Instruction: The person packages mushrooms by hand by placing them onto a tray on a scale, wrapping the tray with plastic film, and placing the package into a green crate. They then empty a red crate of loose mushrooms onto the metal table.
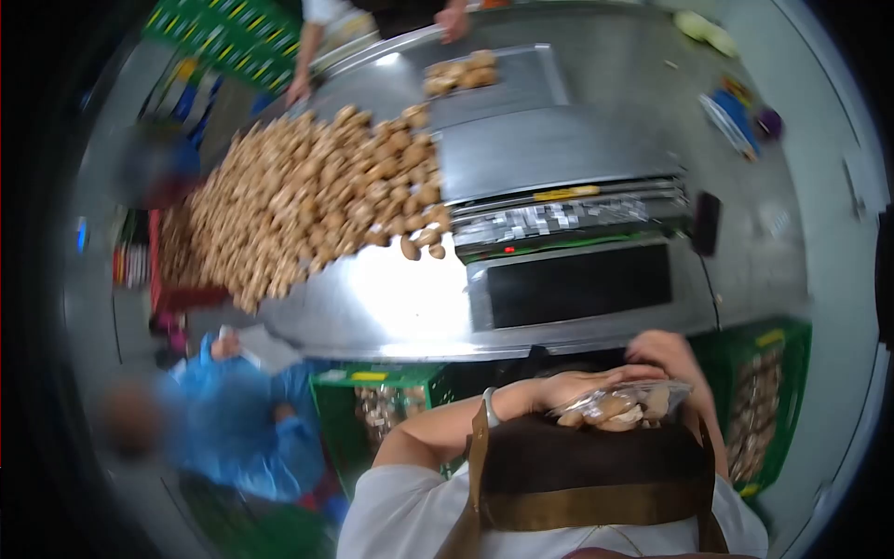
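Note:
Close to my apron front, a clear plastic bag of potatoes hangs just under my hands. My left hand reaches across from the left, its fingers laid over the upper part of the bag and closed on it. At the bag's right end is my right hand, bent inward and smeared by motion, its fingertips mostly hidden. Ahead of me on the steel table lies a big heap of loose potatoes, with a few strays near its right edge.
A sealing or weighing machine with a dark panel stands on the steel table. Green crates of bagged potatoes flank me, one left, one right. A person in blue stands left; another person's hand shows across the table.

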